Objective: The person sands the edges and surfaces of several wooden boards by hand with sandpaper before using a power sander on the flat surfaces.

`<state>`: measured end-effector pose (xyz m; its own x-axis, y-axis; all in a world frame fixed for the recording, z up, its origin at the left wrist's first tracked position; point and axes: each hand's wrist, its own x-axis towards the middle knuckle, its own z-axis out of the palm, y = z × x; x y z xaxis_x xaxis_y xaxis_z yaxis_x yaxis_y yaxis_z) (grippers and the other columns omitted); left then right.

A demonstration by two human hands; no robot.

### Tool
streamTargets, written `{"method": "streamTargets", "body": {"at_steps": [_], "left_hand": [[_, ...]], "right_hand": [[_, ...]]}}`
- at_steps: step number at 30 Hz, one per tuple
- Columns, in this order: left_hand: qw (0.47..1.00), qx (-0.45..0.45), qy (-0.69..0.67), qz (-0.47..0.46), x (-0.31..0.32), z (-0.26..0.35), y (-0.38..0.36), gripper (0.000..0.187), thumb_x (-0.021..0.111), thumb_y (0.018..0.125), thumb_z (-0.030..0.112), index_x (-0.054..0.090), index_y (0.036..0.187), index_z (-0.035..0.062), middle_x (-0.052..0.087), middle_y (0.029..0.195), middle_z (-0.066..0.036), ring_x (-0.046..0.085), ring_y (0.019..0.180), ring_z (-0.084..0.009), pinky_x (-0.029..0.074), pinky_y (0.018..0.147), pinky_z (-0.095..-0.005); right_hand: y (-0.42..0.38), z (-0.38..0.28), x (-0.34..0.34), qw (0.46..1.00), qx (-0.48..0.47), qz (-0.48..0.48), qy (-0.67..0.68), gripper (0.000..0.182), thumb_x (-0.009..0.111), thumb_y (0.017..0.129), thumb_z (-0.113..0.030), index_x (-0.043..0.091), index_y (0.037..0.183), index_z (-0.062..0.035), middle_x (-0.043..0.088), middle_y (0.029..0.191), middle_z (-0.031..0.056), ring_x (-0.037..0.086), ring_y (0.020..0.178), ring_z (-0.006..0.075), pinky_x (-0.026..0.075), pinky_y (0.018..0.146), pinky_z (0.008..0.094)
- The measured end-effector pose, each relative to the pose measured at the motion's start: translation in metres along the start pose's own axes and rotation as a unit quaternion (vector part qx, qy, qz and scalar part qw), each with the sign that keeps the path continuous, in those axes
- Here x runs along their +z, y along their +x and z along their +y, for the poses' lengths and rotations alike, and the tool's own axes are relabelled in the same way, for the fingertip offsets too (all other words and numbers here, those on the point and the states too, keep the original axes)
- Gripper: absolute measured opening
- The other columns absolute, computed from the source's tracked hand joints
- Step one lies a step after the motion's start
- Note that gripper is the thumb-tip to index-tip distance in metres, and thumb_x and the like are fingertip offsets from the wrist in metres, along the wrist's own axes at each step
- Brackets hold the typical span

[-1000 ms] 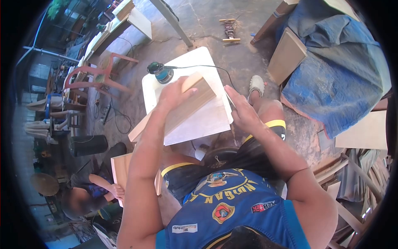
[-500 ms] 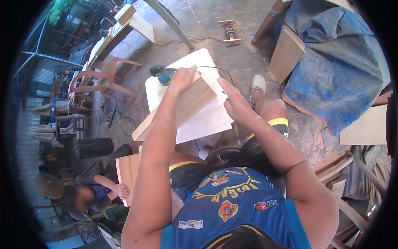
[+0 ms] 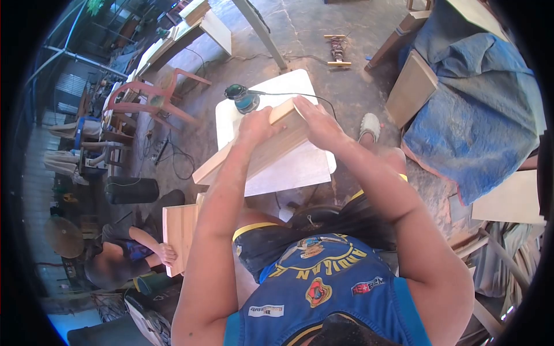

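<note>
A thick wooden board [image 3: 276, 145] is propped on edge, slanting across a white seat-like surface [image 3: 225, 128] in front of me. My left hand [image 3: 257, 127] grips its upper edge, fingers wrapped over the wood. Against the board's far right corner lies my right hand [image 3: 321, 126], its fingers stretched out flat along the end. A pale flat panel [image 3: 291, 173] lies beneath the board. Close to my left hand stands a green-blue sander [image 3: 246, 100], its dark cord running off to the right behind my hands.
At left, a co-worker's hand [image 3: 167, 254] holds another wooden panel [image 3: 180, 233]. A reddish plastic chair [image 3: 135, 104] stands beyond. On the right, a blue tarp [image 3: 470, 121] drapes over a stack beside a leaning board [image 3: 411, 89]. A wound cord reel [image 3: 336, 51] lies on the floor.
My right hand has come in from the right, from apart to touching the board's end. The board's far end looks raised slightly, and the whole view has shifted a little.
</note>
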<state>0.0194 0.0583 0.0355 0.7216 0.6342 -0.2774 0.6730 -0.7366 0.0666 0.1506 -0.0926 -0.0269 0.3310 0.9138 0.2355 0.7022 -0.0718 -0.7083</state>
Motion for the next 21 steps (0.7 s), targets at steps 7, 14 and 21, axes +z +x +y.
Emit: {"method": "streamTargets", "body": {"at_steps": [7, 14, 21], "left_hand": [[1.0, -0.004, -0.017, 0.0, 0.002, -0.001, -0.002, 0.057, 0.077, 0.079, 0.051, 0.065, 0.112, 0.0065, 0.072, 0.104, -0.019, 0.069, 0.102, -0.0361, 0.052, 0.09, -0.0484], [1.0, 0.003, 0.011, 0.001, 0.005, 0.003, -0.005, 0.059, 0.075, 0.081, 0.054, 0.063, 0.116, 0.0081, 0.072, 0.107, -0.018, 0.068, 0.104, -0.0362, 0.052, 0.092, -0.0484], [1.0, 0.015, 0.004, 0.003, 0.005, -0.004, 0.002, 0.06, 0.074, 0.082, 0.054, 0.063, 0.117, 0.0071, 0.072, 0.105, -0.019, 0.068, 0.103, -0.0358, 0.052, 0.092, -0.048]], "right_hand": [[0.015, 0.004, 0.021, 0.997, -0.035, 0.068, 0.01, 0.071, 0.048, 0.082, 0.009, 0.038, 0.151, -0.0056, 0.041, 0.156, 0.0171, 0.048, 0.13, 0.0427, 0.041, 0.112, 0.0444], [0.017, 0.019, 0.029, 0.995, -0.066, 0.077, 0.004, 0.071, 0.048, 0.081, 0.011, 0.04, 0.15, -0.0055, 0.042, 0.155, 0.0184, 0.048, 0.131, 0.0435, 0.041, 0.111, 0.0459], [-0.074, 0.011, 0.015, 0.99, -0.108, 0.088, 0.007, 0.075, 0.047, 0.078, 0.012, 0.036, 0.151, -0.0037, 0.042, 0.152, 0.0235, 0.048, 0.129, 0.0451, 0.041, 0.109, 0.0481]]}}
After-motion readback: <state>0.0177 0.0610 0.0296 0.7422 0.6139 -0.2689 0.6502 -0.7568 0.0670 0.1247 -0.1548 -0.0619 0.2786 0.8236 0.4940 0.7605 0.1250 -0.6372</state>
